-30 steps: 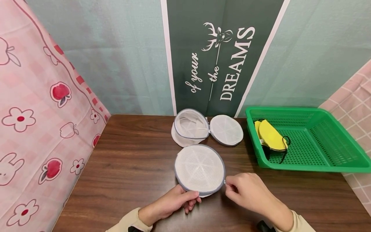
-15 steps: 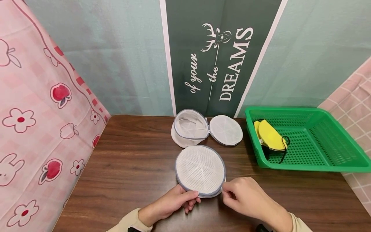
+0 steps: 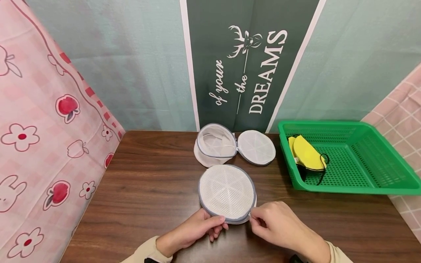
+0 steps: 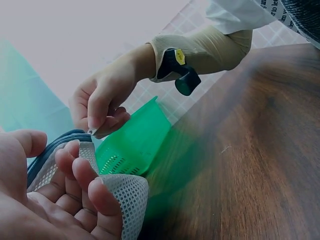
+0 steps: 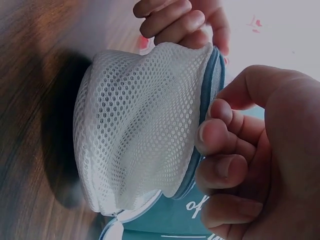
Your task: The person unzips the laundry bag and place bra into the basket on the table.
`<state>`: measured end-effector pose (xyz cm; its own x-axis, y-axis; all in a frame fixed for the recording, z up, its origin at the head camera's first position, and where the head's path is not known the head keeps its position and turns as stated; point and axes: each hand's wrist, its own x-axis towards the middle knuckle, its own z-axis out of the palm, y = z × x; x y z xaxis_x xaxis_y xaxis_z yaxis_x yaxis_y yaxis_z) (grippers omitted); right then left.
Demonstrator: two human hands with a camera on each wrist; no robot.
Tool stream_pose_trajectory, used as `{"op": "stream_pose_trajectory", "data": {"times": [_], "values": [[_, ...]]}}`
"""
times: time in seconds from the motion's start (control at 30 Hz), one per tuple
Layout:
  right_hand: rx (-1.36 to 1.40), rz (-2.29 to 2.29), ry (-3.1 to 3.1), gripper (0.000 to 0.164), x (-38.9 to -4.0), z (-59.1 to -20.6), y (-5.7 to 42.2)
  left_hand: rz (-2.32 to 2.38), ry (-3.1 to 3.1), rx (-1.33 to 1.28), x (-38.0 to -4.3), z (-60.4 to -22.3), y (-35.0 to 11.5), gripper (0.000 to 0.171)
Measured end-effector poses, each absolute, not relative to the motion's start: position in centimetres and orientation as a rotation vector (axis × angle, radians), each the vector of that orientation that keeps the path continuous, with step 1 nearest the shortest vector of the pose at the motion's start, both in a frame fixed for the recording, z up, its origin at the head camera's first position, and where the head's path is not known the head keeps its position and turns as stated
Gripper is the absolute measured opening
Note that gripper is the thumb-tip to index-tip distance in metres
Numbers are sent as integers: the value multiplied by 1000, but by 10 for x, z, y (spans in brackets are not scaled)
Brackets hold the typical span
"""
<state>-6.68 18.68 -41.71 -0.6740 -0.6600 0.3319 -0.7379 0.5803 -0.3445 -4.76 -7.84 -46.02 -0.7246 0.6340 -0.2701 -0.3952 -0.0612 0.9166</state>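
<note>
A round white mesh laundry bag (image 3: 227, 191) with a grey-blue zipper rim is in front of me in the head view, its lid lying over the top. My left hand (image 3: 198, 228) grips the near rim, thumb on top and fingers beneath. At the rim's right side, my right hand (image 3: 279, 226) pinches the small zipper pull (image 4: 92, 132), which shows in the left wrist view. The right wrist view has the bag's soft mesh side (image 5: 135, 130) bulging below the blue zipper (image 5: 197, 155).
Behind it stands a second mesh bag (image 3: 210, 160), unzipped, its round lid (image 3: 256, 148) folded out to the right. A green plastic basket (image 3: 348, 190) at the right holds a yellow item (image 3: 307, 153) with black cord. Curtains rise behind the wooden table (image 3: 141, 190).
My right hand has moved slightly left and nearer to me along the rim, with the zipper pull. The left hand keeps its grip in the same place.
</note>
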Motion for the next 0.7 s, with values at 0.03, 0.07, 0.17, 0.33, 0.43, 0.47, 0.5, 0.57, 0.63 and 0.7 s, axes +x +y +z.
{"op": "stream_pose_trajectory", "data": {"times": [0.03,0.07,0.17,0.33,0.43,0.47,0.5,0.57,0.63,0.7], "values": [[1184,697,-2642,44,-67,-417,186,1863,1507,269,-48,-460,-79,49],[1188,700,-2642,44,-67,-417,186,1864,1503,279,-48,-460,-79,49],[1191,711,-2642,45,-66,-417,185,1861,1484,320,-48,-459,-79,50],[1211,726,-2639,45,-66,-417,183,1858,1464,355,-49,-458,-78,50],[1221,736,-2645,45,-65,-417,182,1865,1459,349,-49,-457,-77,50],[1223,739,-2648,45,-65,-417,182,1866,1458,348,-49,-457,-77,51],[1227,744,-2651,45,-65,-417,181,1867,1454,349,-49,-457,-76,51],[1242,759,-2653,45,-64,-417,180,1865,1451,355,-49,-457,-75,53],[1262,771,-2644,45,-64,-418,178,1862,1451,362,-49,-457,-74,54],[1284,785,-2627,45,-63,-419,176,1855,1455,370,-50,-458,-73,53]]}}
